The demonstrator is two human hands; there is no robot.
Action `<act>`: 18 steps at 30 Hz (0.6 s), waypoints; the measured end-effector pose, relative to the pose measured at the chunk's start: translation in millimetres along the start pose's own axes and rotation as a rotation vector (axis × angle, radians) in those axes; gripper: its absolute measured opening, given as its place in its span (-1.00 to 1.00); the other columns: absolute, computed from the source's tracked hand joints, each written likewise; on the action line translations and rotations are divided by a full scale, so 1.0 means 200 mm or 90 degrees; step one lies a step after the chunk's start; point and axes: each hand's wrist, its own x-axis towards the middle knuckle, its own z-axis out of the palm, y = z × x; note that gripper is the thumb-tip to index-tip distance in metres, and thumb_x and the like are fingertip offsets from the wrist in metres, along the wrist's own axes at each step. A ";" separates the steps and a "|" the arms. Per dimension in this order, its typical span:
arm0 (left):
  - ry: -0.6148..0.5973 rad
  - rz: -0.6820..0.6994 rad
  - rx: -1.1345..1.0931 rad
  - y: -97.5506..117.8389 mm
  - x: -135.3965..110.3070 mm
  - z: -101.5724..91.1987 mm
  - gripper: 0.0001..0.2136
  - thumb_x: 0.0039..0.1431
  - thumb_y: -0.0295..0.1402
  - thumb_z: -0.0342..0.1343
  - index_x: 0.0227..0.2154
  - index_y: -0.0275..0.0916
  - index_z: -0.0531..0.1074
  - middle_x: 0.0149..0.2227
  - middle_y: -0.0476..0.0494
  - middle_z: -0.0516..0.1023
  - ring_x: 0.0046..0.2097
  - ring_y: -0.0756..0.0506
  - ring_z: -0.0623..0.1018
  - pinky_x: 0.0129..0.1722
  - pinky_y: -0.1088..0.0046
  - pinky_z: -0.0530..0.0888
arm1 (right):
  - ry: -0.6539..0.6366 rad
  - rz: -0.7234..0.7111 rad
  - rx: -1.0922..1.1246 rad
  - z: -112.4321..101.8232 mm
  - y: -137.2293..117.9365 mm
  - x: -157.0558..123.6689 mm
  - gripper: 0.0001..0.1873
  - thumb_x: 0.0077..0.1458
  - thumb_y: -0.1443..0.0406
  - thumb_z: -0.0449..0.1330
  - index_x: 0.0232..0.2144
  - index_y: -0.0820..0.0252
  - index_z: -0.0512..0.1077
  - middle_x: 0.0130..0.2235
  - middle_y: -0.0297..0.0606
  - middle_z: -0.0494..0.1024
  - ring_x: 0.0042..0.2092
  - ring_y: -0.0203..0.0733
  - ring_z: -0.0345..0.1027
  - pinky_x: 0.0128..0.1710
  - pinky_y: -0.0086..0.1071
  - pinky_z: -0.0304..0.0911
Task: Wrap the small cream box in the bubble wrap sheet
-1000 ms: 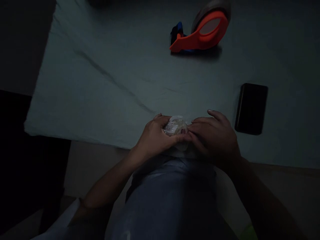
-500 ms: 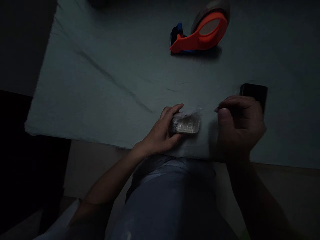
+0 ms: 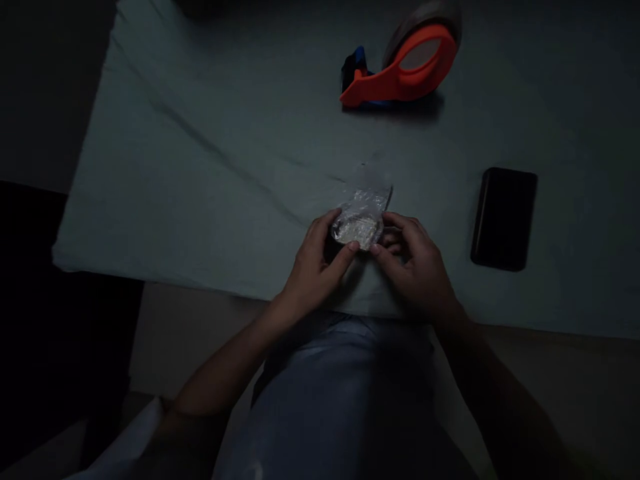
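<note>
A small, shiny package in clear plastic wrap (image 3: 358, 229) is held between my two hands near the table's front edge. A loose flap of the clear wrap stretches out beyond its far side. My left hand (image 3: 320, 260) grips the left side, with the thumb on the near edge and the fingers at the far left corner. My right hand (image 3: 413, 260) closes on the right side, its thumb at the near right corner. What lies inside the wrap is too dim to make out.
A pale cloth with creases covers the table (image 3: 225, 220). An orange tape dispenser (image 3: 400, 80) with a large tape roll stands at the back. To the right of my hands lies a black rectangular box-like object (image 3: 505, 220). The room is dim.
My right hand has moved left from near the black object and now grips the package. The package has turned and shifted slightly left, its wrap flap now pointing away from me.
</note>
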 end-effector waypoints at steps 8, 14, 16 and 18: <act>0.076 0.163 0.033 0.02 -0.02 0.05 -0.68 0.07 -0.51 0.14 -0.10 -0.23 0.28 -0.10 -0.18 0.38 0.03 -0.12 0.40 0.03 0.29 0.41 | 0.082 -0.131 -0.056 0.03 -0.02 -0.04 -0.80 0.02 0.39 0.20 -0.25 0.15 0.33 -0.23 -0.21 0.43 -0.15 -0.16 0.38 -0.19 -0.28 0.37; 0.100 0.246 0.125 -0.04 -0.04 0.04 -0.71 0.06 -0.49 0.10 -0.13 -0.23 0.29 -0.20 -0.13 0.42 -0.12 -0.10 0.42 -0.08 0.28 0.43 | 0.109 -0.089 -0.106 0.03 0.00 -0.08 -0.74 0.09 0.32 0.17 -0.13 0.10 0.34 -0.25 -0.27 0.51 -0.28 -0.20 0.44 -0.30 -0.34 0.39; 0.141 0.235 0.128 -0.05 -0.04 0.01 -0.69 0.07 -0.53 0.04 -0.09 -0.23 0.29 -0.17 -0.15 0.40 -0.08 -0.10 0.42 -0.04 0.28 0.43 | 0.140 -0.071 -0.134 0.03 0.01 -0.08 -0.66 0.09 0.32 0.16 -0.04 0.10 0.33 -0.18 -0.23 0.53 -0.29 -0.19 0.45 -0.33 -0.33 0.40; 0.164 0.236 0.140 -0.05 -0.04 -0.02 -0.60 0.04 -0.59 -0.04 -0.03 -0.23 0.28 -0.05 -0.21 0.35 0.04 -0.14 0.38 0.07 0.21 0.39 | 0.155 -0.064 -0.160 0.02 0.01 -0.09 -0.54 0.11 0.35 0.12 0.09 0.08 0.27 -0.04 -0.16 0.51 -0.25 -0.17 0.47 -0.31 -0.31 0.41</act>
